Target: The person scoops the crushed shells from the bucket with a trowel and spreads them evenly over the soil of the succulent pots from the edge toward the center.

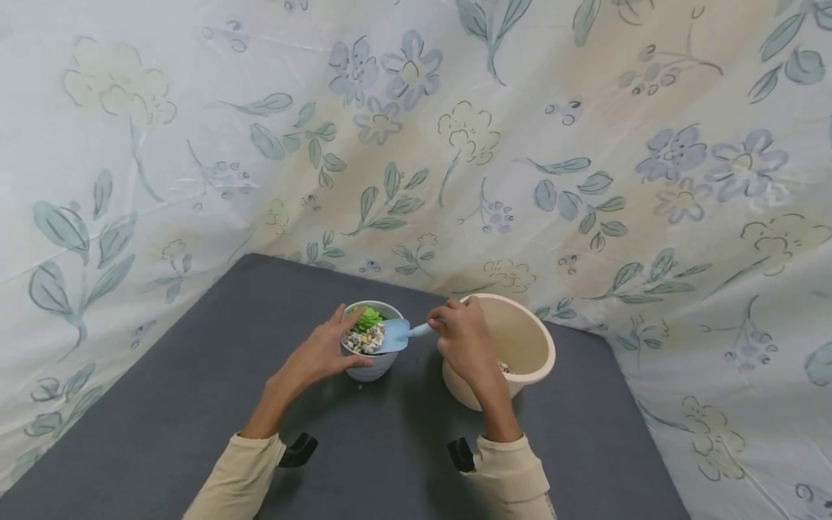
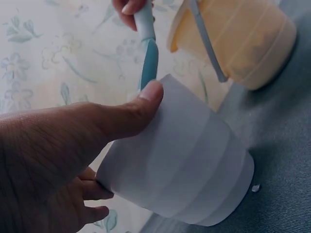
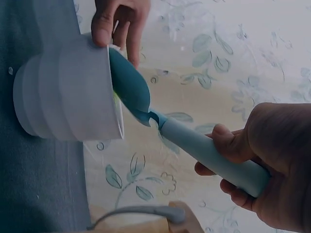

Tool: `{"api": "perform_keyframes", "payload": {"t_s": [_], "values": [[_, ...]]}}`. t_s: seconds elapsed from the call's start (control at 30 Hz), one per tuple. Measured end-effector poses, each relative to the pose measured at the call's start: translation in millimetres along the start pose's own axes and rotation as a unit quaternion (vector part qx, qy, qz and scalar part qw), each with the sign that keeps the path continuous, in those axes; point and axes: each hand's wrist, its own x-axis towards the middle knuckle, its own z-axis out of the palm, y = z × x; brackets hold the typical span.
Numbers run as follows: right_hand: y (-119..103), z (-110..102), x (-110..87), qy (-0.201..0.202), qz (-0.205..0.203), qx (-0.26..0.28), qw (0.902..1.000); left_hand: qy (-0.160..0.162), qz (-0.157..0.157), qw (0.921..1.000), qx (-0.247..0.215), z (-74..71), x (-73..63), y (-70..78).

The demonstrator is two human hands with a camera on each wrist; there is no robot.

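A small white ribbed flower pot [image 1: 369, 371] stands on the grey table, holding a green succulent [image 1: 369, 316] and mixed pebbles [image 1: 362, 341]. My left hand [image 1: 320, 352] holds the pot by its rim, thumb on the near side and fingers toward the far side. From the right, my right hand [image 1: 465, 334] grips the handle of a light blue hand trowel [image 3: 214, 155]. The trowel's blade [image 1: 393, 336] reaches over the pot's rim, its tip down among the pebbles. In the right wrist view the blade hides most of the plant.
A cream bucket [image 1: 547, 354] with a grey handle [image 2: 209, 43] stands to the right of the pot, partly behind my right forearm, with some pebbles [image 1: 504, 367] inside. One loose pebble [image 2: 256, 188] lies beside the pot. Floral fabric [image 1: 416, 144] hangs behind the table [image 1: 260, 303].
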Motion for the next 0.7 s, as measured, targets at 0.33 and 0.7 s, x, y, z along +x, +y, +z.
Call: {"api": "perform_keyframes", "payload": {"t_s": [0.33, 0.7], "values": [[-7.3, 2.1, 1.4, 0.046, -0.086, -0.104, 0.9897, 0.007, -0.003, 0.9999, 0.012, -1.2, 1.4, -2.5], [-10.8, -2.9, -0.9, 0.086, -0.131, -0.130, 0.9791, -0.018, 0.035, 0.9992, 0.012, -11.3, 5.1, -12.8]]}}
